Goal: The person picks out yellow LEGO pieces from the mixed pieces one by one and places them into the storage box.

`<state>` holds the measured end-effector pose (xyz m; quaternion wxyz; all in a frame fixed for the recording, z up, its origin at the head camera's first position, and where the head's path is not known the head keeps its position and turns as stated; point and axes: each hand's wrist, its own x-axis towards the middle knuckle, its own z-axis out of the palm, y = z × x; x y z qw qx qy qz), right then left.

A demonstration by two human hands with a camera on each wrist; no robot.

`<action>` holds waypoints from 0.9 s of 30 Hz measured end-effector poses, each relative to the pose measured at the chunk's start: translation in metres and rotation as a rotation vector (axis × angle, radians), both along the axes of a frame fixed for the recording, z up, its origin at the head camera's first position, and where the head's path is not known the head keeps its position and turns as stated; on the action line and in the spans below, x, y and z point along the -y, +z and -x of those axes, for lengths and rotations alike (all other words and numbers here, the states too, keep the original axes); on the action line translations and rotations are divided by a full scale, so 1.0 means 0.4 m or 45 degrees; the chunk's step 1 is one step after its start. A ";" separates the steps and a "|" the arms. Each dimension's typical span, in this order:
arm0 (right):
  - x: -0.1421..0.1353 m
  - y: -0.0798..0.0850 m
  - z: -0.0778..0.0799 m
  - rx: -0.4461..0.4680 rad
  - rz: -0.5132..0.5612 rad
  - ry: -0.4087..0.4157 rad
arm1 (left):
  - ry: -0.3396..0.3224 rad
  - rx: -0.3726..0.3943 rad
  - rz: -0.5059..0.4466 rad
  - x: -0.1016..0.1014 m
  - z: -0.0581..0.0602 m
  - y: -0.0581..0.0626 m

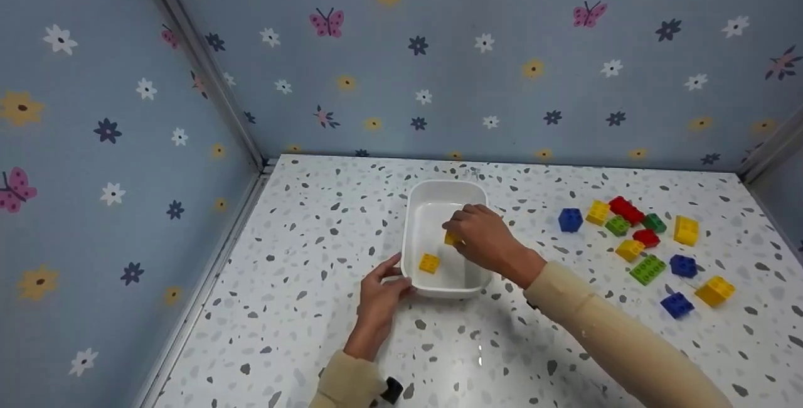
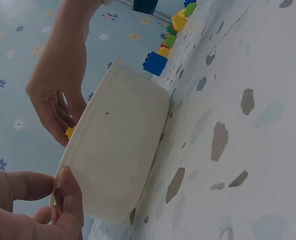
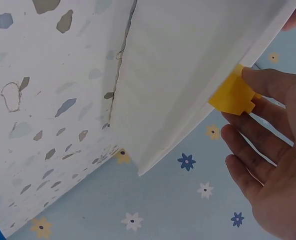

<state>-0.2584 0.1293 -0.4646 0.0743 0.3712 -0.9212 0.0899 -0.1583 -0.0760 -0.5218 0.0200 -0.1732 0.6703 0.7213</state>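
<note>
A white plastic tub (image 1: 442, 193) stands on the speckled table. My left hand (image 1: 378, 295) grips its near left corner, and in the left wrist view the thumb and fingers of that hand (image 2: 43, 205) pinch the rim. Over the tub's opening, my right hand (image 1: 482, 235) pinches a yellow toy brick (image 3: 233, 92) between thumb and fingers, partly below rim level in the right wrist view. Another yellow brick (image 1: 429, 263) lies on the tub floor near the left side.
Several loose bricks lie on the right of the table, among them a blue brick (image 1: 570, 220), a red brick (image 1: 626, 209), a light green brick (image 1: 648, 268) and a yellow brick (image 1: 715, 290). A flowered wall panel (image 1: 452, 81) rises behind the table, another (image 1: 119, 163) at its left.
</note>
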 end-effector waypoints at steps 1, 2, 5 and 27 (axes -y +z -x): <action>0.004 0.001 0.003 0.001 0.001 0.007 | 0.001 0.003 0.001 0.000 0.000 0.000; 0.007 0.002 0.006 0.003 0.001 0.013 | 0.002 0.004 0.000 0.000 0.000 0.000; 0.020 0.007 0.016 0.007 -0.017 0.028 | 0.006 0.006 -0.002 0.001 0.000 0.000; 0.101 0.021 0.066 0.116 -0.161 0.037 | -0.018 -0.033 -0.053 0.002 -0.002 0.002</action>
